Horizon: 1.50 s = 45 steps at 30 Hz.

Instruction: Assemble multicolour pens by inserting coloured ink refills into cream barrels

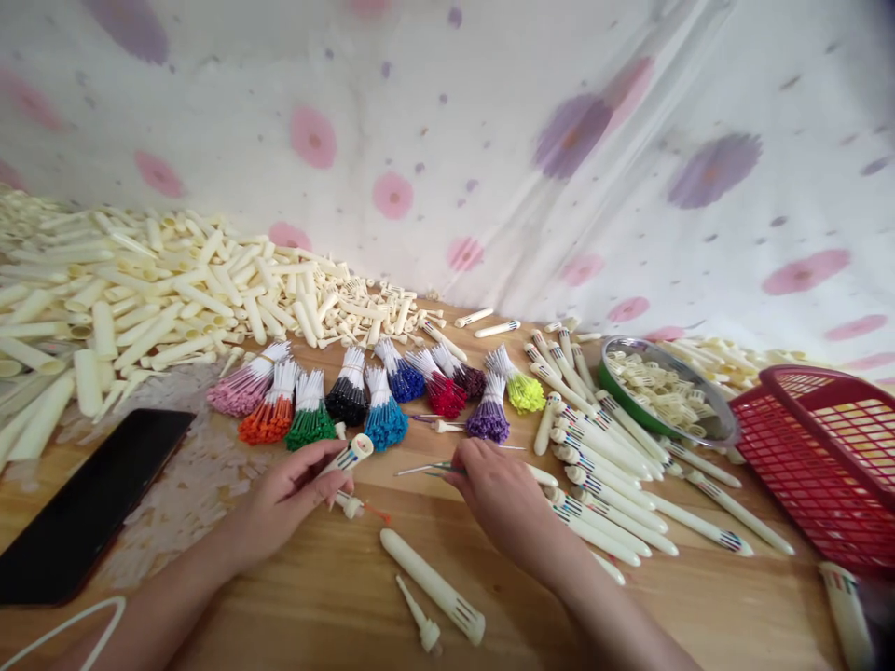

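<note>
My left hand (297, 489) is closed around a cream slotted pen barrel (358, 449), its open round end tilted up. Just below those fingers is a small cream pen part (350, 505), with an orange refill (376, 513) beside it. My right hand (500, 499) pinches a few thin pen refills (419, 469), whose white ends point left; the fingertips are partly hidden. On the wood in front of me lie a slotted cream pen barrel (433, 582) and a tapered cream part (418, 612). Bundled refills, among them blue (386, 427), green (308, 424) and purple (488, 424), stand just behind my hands.
Cream tubes (154, 298) are heaped at the left, behind a black phone (90, 503). Slotted pens with coloured sliders (608, 494) lie in rows on the right. Beyond them are a green-sided metal bowl (607, 387) of small parts and a red plastic basket (804, 457).
</note>
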Each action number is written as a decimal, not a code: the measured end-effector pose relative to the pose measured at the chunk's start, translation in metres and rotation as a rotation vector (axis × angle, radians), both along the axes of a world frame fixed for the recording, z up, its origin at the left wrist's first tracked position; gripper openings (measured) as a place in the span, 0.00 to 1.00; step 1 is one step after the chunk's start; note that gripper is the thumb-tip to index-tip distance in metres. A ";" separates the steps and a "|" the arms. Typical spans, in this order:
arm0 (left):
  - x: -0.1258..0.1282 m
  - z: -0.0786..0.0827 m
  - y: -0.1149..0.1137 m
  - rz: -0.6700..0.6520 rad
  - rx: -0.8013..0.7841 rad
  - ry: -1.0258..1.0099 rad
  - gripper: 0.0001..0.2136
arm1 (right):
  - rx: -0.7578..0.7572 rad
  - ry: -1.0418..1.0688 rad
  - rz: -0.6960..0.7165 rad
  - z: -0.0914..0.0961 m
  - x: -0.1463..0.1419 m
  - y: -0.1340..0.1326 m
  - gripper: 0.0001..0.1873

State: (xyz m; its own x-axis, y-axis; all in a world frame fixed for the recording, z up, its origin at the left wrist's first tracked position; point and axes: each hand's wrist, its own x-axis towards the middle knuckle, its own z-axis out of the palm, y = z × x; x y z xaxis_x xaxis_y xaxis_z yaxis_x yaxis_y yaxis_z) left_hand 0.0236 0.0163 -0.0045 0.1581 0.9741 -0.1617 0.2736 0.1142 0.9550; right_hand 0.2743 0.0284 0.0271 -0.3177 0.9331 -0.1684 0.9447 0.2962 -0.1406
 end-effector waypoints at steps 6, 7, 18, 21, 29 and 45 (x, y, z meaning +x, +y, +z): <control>0.007 0.005 0.004 0.038 -0.038 -0.092 0.17 | -0.025 -0.136 -0.003 -0.014 -0.006 0.008 0.07; 0.007 0.003 0.004 0.033 -0.040 -0.082 0.17 | -0.015 -0.135 -0.018 -0.012 -0.006 0.011 0.07; 0.003 -0.002 -0.001 -0.002 -0.028 -0.007 0.17 | 0.150 -0.125 -0.146 0.004 -0.016 0.080 0.11; 0.002 -0.003 -0.001 -0.010 -0.017 -0.015 0.17 | 0.117 -0.141 -0.172 -0.001 -0.016 0.084 0.11; 0.005 -0.005 -0.001 -0.033 -0.016 -0.005 0.17 | 0.038 -0.029 -0.190 -0.003 -0.008 0.088 0.18; 0.007 -0.001 -0.001 -0.101 -0.001 -0.037 0.20 | -0.125 0.732 -0.106 -0.008 0.030 0.076 0.10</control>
